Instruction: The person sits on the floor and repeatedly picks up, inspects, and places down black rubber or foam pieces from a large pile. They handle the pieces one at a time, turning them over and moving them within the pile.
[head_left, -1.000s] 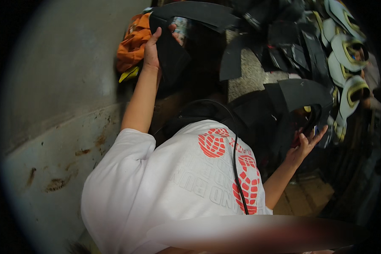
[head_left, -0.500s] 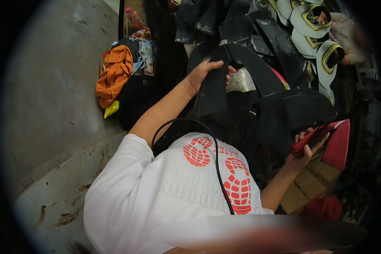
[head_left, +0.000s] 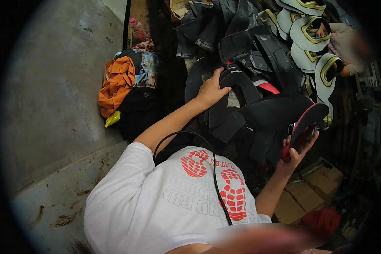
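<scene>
My left hand [head_left: 213,89] reaches over black U-shaped shoe upper pieces [head_left: 250,89] at the middle of the pile. Its index finger and thumb are apart, resting on the pieces; the other fingers are hidden. On the right, my right hand [head_left: 297,153] grips a black shoe upper with red lining [head_left: 307,120], which stands raised and tilted, thumb and fingers on its lower end. Between my hands lies a broad, dark curved piece [head_left: 279,109]. A small red piece [head_left: 268,87] shows among the black ones.
White-grey shoe uppers with yellow edging [head_left: 310,34] are stacked at the far right, beside another person's arm [head_left: 350,70]. Orange cloth [head_left: 117,82] and a pink bottle [head_left: 137,28] are at left. Cardboard boxes [head_left: 311,190] stand low right. A black cord [head_left: 216,173] crosses my shirt.
My left hand has lowered the black piece it held up onto the pile and loosened its fingers. My right hand has turned the red-lined upper upward, so its black side shows.
</scene>
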